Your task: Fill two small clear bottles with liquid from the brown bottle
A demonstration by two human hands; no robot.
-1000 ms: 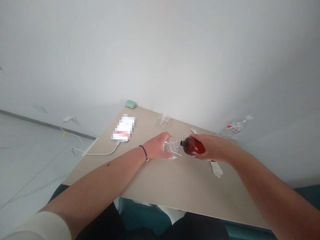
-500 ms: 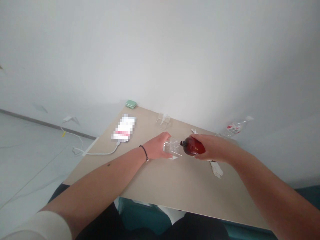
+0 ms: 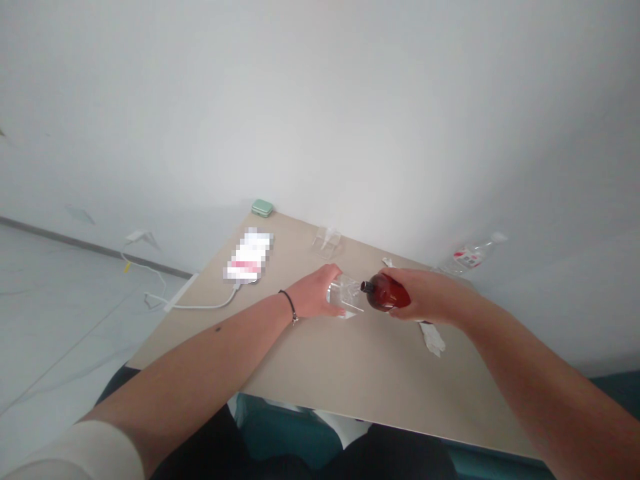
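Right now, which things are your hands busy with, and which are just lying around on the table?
In use:
- left hand around the clear glass
- right hand holding the tilted brown bottle, mouth at the glass

Lying about:
- phone on a white cable
- green case
- small clear stand
- plastic water bottle
- crumpled white paper

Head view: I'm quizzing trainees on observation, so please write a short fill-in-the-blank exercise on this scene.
1. The right hand holds a tilted dark ____ bottle.
2. The left hand grips a clear plastic ____.
3. A small ____ case sits at the beige table's far corner.

Missing words: red; cup; green
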